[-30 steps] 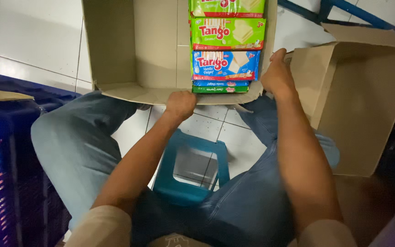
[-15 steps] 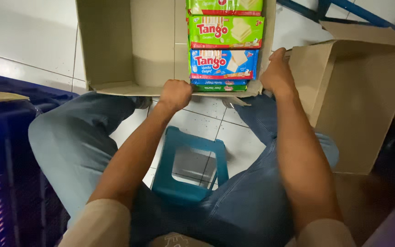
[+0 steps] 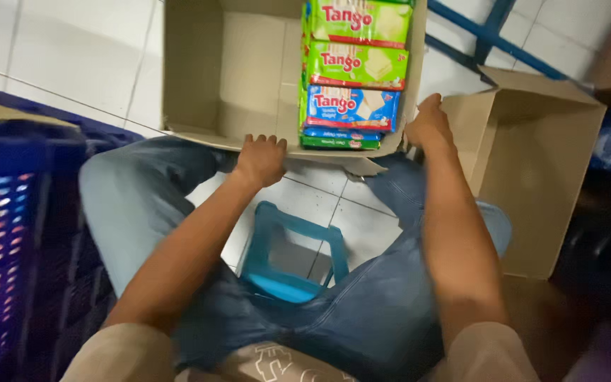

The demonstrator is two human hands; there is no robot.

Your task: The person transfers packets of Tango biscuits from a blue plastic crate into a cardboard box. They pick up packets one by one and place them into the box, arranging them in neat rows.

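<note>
An open cardboard box (image 3: 238, 71) lies on the tiled floor in front of my knees. Along its right side sit stacked wafer packets, two green ones (image 3: 358, 64) above a blue one (image 3: 351, 107), with more packet edges under them. My left hand (image 3: 259, 159) grips the box's near edge at the middle. My right hand (image 3: 429, 127) holds the box's near right corner. The left half of the box is bare cardboard.
A second, empty cardboard box (image 3: 542, 163) stands open at my right. A blue plastic crate (image 3: 15, 233) is at my left. I sit on a teal plastic stool (image 3: 291, 258). Blue metal bars (image 3: 489, 39) cross the floor behind the boxes.
My left hand slid leftward along the box's near edge. The box sits a little lower and nearer in view. My right hand stays at the right corner.
</note>
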